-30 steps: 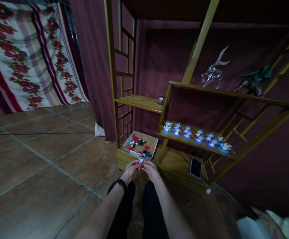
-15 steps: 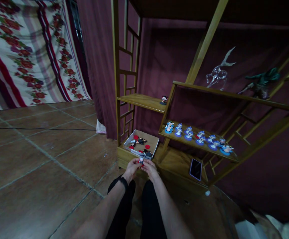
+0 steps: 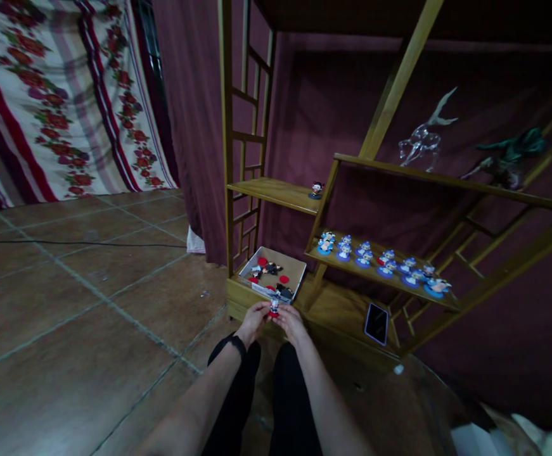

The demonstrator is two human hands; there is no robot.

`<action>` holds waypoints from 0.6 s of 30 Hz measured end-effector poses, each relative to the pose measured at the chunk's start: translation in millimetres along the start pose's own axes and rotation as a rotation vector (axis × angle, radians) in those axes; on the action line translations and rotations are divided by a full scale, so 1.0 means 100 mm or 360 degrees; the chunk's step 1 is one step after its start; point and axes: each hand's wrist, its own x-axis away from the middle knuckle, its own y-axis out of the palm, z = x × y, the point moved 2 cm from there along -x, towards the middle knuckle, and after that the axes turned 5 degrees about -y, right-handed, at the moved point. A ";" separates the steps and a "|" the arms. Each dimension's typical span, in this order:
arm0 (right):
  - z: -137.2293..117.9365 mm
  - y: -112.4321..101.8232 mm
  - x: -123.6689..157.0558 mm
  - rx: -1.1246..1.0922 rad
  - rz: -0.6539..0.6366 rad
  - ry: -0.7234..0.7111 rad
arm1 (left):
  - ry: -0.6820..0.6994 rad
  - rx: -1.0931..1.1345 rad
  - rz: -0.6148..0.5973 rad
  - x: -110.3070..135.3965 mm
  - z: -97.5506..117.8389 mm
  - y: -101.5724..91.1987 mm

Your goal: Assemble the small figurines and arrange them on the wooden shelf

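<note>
Between my two hands is a small figurine (image 3: 274, 306), white on top with a red base. My left hand (image 3: 255, 318) pinches it from the left, and my right hand (image 3: 291, 320) grips it from the right. Just beyond my fingers stands a shallow cardboard box (image 3: 295, 271) with white edges. Inside it lie several dark-clothed figurines (image 3: 272, 268) and several red discs (image 3: 284, 279). The figurine is upright, held close to the box's near edge; its finer details are too small to make out.
A wooden shelf unit (image 3: 276, 193) carries one figurine (image 3: 316, 188) on its left board. Rows of blue and white figurines (image 3: 364, 256) stand on the middle board. A phone (image 3: 376, 323) lies below. Higher up are a glass animal (image 3: 421, 144) and a dark green statue (image 3: 511, 155).
The view has shifted slightly. Both hands still hold the figurine at nearly the same place, and more of its red base shows now.
</note>
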 end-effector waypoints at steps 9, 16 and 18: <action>-0.08 0.03 0.06 -0.0009 -0.0030 0.0027 | -0.0049 0.0000 0.0015 0.00 0.01 0.01; -0.11 0.06 0.09 0.0020 0.0003 0.0010 | -0.0126 0.0039 0.0097 -0.01 0.01 0.00; -0.11 0.06 0.08 0.0024 0.0011 0.0008 | -0.0143 0.0053 0.0094 -0.01 0.02 0.00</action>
